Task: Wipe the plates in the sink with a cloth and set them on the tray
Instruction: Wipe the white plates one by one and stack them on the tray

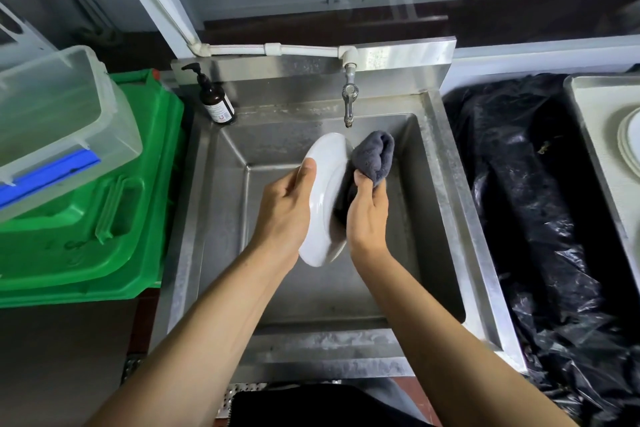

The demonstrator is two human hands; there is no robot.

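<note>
My left hand (285,210) grips a white plate (325,184) on edge above the steel sink (446,204), thumb over its upper rim. My right hand (369,215) holds a folded dark grey cloth (374,156) pressed against the plate's right face. Part of the cloth hangs hidden behind the plate. At the far right edge of the view, a pale tray (588,121) carries stacked white plates (628,142). I see no other plates in the sink basin.
A tap (349,104) hangs over the sink's back wall, just above the plate. A brown pump bottle (216,100) stands at the back left corner. A green bin (114,204) with a clear plastic box (59,114) sits left. Black plastic sheeting (530,204) lies right.
</note>
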